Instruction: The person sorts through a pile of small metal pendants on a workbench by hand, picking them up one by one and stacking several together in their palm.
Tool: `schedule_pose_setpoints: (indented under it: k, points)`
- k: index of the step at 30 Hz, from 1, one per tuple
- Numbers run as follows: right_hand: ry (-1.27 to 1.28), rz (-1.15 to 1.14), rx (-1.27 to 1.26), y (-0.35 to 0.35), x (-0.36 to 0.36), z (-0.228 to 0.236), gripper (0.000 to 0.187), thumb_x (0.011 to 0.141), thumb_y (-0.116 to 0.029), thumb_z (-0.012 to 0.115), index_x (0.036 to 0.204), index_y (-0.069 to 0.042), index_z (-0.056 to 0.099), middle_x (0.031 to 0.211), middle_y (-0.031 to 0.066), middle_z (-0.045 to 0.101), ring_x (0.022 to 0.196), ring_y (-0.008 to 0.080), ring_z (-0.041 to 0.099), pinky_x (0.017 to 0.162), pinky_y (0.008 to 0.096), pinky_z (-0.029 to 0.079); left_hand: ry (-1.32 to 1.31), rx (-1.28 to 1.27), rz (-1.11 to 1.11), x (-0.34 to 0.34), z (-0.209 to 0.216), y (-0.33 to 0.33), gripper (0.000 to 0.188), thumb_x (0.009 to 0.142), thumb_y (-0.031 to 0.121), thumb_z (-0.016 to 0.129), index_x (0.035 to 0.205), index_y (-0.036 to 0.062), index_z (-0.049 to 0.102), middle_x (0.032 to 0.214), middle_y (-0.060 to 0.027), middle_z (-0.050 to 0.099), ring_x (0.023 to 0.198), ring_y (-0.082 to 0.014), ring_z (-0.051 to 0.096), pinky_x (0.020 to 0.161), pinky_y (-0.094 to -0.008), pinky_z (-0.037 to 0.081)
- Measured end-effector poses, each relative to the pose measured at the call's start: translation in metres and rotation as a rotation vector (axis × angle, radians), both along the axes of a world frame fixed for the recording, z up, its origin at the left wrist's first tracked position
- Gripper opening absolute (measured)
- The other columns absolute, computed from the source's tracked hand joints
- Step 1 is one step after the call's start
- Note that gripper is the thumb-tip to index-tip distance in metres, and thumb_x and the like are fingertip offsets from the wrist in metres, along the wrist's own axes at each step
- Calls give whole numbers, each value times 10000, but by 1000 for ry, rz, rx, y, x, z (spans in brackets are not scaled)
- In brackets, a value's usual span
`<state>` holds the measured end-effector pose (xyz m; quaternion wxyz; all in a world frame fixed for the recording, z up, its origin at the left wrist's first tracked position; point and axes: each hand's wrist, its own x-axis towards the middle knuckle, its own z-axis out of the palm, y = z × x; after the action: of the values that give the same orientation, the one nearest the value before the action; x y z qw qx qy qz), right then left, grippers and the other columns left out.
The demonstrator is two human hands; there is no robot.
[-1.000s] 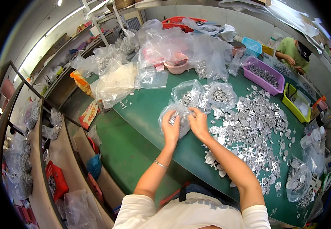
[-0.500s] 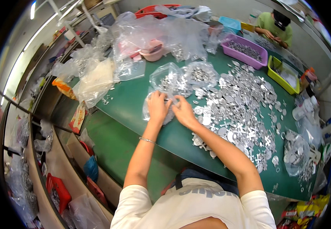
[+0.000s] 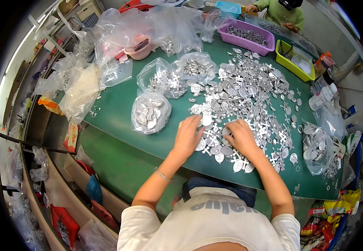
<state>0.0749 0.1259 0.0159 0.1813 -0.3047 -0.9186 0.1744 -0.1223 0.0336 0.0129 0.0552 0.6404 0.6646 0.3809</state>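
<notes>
A wide pile of silver-coloured metal pendants (image 3: 248,90), mostly round and oval medals and small crosses, lies spread over the green table (image 3: 118,113). At its near left edge, my left hand (image 3: 187,136) touches the pendants with fingers bent and thumb apart. To its right, my right hand (image 3: 243,138) is curled, with a round medal (image 3: 226,131) between thumb and forefinger. Left of my hands stands a clear bag of large round medals (image 3: 150,113), its mouth open. Behind it are a bag of crosses (image 3: 163,81) and a bag of small oval medals (image 3: 196,67).
A purple basket (image 3: 248,37) and a yellow-green tray (image 3: 294,62) stand at the far right. Plastic bags (image 3: 127,29) and a pink bowl (image 3: 139,51) fill the far left. Another bag of pendants (image 3: 317,146) sits near the right edge. Across the table, a person in green (image 3: 282,14) works.
Both hands have left the bag of large round medals and moved right to the pile. That bag now stands by itself. The view has shifted to the right.
</notes>
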Motion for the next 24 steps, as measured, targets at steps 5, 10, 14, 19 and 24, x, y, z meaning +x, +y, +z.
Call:
schedule_pose_setpoints:
  k: [5,10,14,19,24]
  points:
    - [-135,88,277,-2,-7,-6,239,707,-195,688,865,-35,606,869,55,530,880,220,484,767,341,368,200,-157,21,12,-25,26,447,717,134,696,1121,36,533,1086,-107,558,1051,-271,483,887,-407,328]
    - [-155,111,368,3,-5,-17,93,707,-105,606,769,-38,589,795,58,525,856,205,486,751,325,366,117,-78,-32,5,-21,26,493,707,110,698,1160,45,512,1071,-99,557,1050,-277,484,938,-446,305]
    - [245,-50,269,21,7,-13,92,706,-27,525,777,-37,582,717,89,560,735,247,528,698,365,409,40,-72,56,6,-24,15,502,727,79,673,1194,47,490,1153,-130,522,1104,-313,470,985,-444,302]
    - [1201,-444,-1097,12,34,16,227,960,-217,432,923,-22,542,807,68,621,640,110,561,581,247,443,59,-221,-35,20,16,-22,489,695,116,716,1145,56,535,1160,-117,484,1047,-308,474,872,-376,371]
    - [588,-395,-840,2,50,11,274,823,-255,636,987,-44,576,723,84,578,622,193,577,521,318,436,141,-319,-1,24,3,-41,545,623,144,765,1115,47,553,1100,-100,490,964,-281,481,783,-373,382]
